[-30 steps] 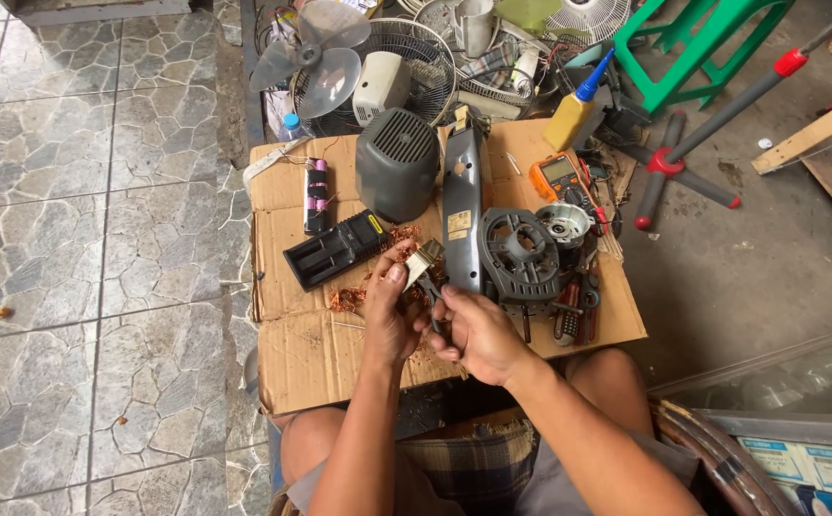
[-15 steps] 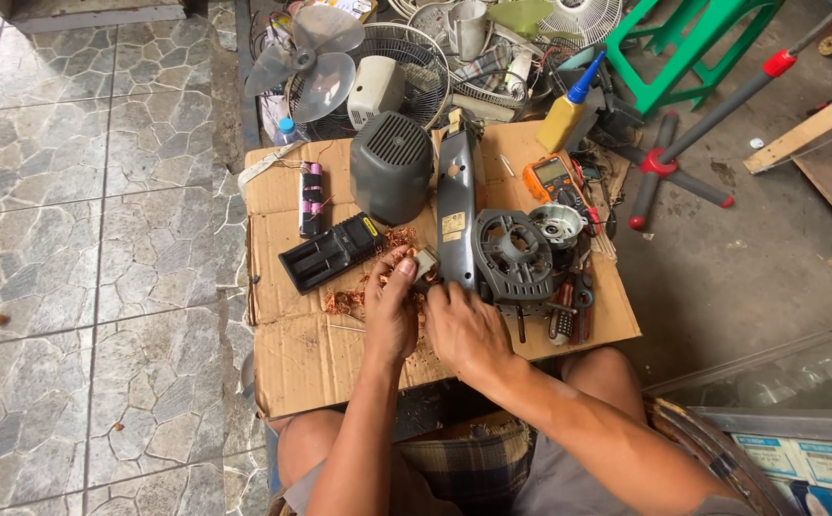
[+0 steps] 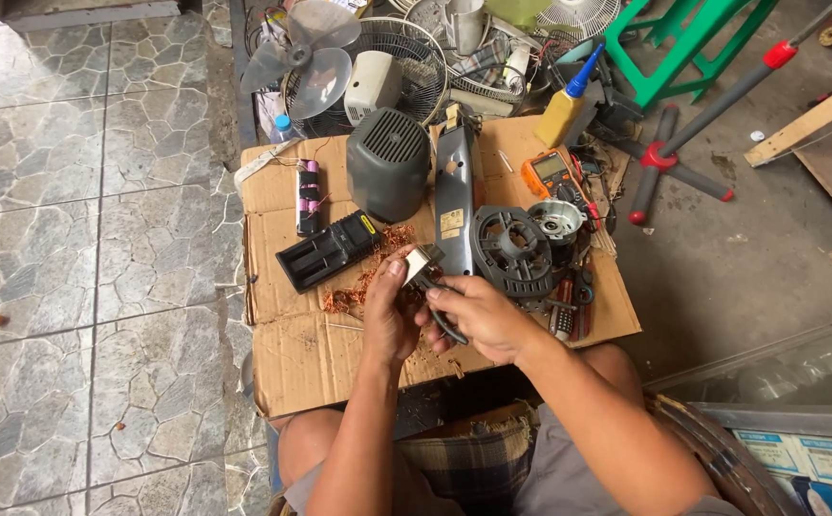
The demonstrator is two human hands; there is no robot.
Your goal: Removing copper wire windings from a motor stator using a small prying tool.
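My left hand [image 3: 389,311] grips a small metal motor part [image 3: 423,260] over a sheet of cardboard [image 3: 320,368]. Close beside it, my right hand [image 3: 481,317] holds a dark tool [image 3: 446,325] against that part. Loose copper wire [image 3: 370,279] lies in a tangle just left of my hands. A grey fan motor cover [image 3: 389,172], a long grey housing [image 3: 454,196] and a black round motor frame [image 3: 513,250] lie just beyond my hands.
A black battery holder [image 3: 328,253] and a pink battery pack [image 3: 309,191] rest at the cardboard's left. An orange multimeter [image 3: 550,174], a yellow glue bottle [image 3: 569,107], fan blades [image 3: 306,53] and a wire fan guard [image 3: 406,48] crowd the back. A green stool [image 3: 698,48] stands right. Tiled floor [image 3: 81,239] spreads left.
Both hands stay together on the small part, shifting slightly. The view has drifted a little. Nothing on the cardboard has moved.
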